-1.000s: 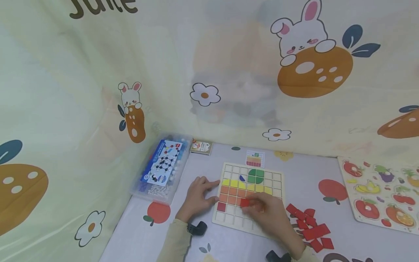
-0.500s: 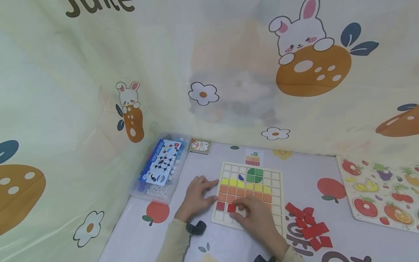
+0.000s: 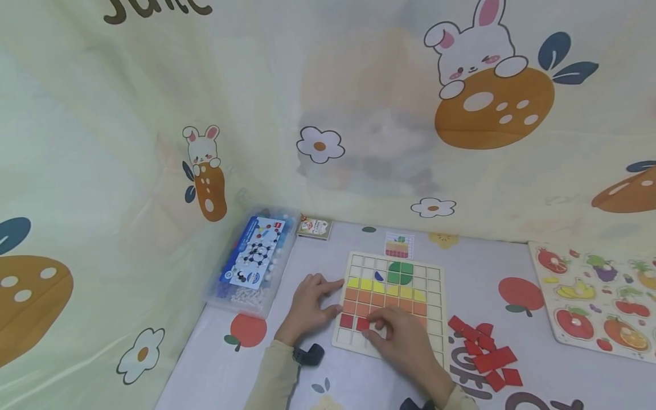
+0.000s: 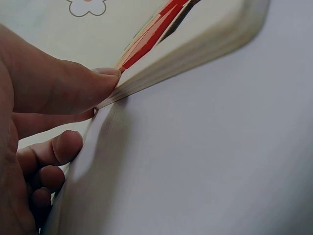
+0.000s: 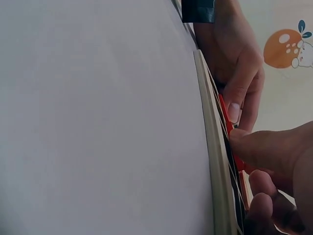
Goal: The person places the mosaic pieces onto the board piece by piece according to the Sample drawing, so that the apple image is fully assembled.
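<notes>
A pale wooden grid board (image 3: 437,336) lies on the table, with green, blue, yellow, orange and red tiles in its cells. My left hand (image 3: 308,304) rests at its left edge, thumb and index finger stretched out against it. In the left wrist view the thumb (image 4: 73,88) presses on the board's rim. My right hand (image 3: 405,341) pinches a red square tile (image 3: 362,324) at a cell beside another red tile (image 3: 346,322) in the lower left. The right wrist view shows its thumb (image 5: 259,147) against the red tile. The right hand hides some cells.
Loose red pieces (image 3: 493,359) lie in a pile right of the board. A small pattern card (image 3: 400,246) lies behind it. A clear plastic case (image 3: 256,262) and a small card box (image 3: 315,228) stand at the back left. A fruit puzzle board (image 3: 599,302) lies far right.
My right hand has moved left across the board with the red tile, bringing it beside the other red tile. The left hand keeps its place at the board's edge.
</notes>
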Tool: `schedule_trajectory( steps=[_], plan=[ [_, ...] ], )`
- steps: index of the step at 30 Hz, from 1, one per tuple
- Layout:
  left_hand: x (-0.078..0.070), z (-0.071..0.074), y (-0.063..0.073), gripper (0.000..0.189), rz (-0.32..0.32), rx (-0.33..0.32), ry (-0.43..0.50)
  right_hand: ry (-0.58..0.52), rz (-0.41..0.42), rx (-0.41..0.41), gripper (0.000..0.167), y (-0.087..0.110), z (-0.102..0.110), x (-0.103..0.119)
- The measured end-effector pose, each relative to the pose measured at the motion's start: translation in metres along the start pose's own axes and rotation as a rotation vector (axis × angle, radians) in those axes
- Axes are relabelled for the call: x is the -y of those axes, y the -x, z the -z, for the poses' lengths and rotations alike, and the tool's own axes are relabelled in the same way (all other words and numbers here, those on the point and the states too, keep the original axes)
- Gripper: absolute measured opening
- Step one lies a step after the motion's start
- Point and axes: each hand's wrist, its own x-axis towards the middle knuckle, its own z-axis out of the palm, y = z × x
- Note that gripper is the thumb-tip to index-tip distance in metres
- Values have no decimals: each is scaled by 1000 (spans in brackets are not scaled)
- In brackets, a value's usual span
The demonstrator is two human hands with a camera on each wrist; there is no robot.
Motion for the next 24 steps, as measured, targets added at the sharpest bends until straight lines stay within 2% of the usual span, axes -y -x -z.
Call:
schedule_trajectory(
  steps=[8, 16, 20, 24],
  plan=[
    [-3, 3, -1, 57, 9, 8, -8, 41, 17, -23, 25, -2, -4, 3],
    [-4, 3, -1, 57, 26, 20, 2, 55, 9, 1, 28, -1, 1, 4],
    [-4, 2, 0, 57, 28, 16, 0, 59, -43, 22, 28, -2, 16, -2],
    [-4, 1, 1, 57, 21, 8, 2, 81, -92, -4, 30, -5, 46, -17]
  ],
)
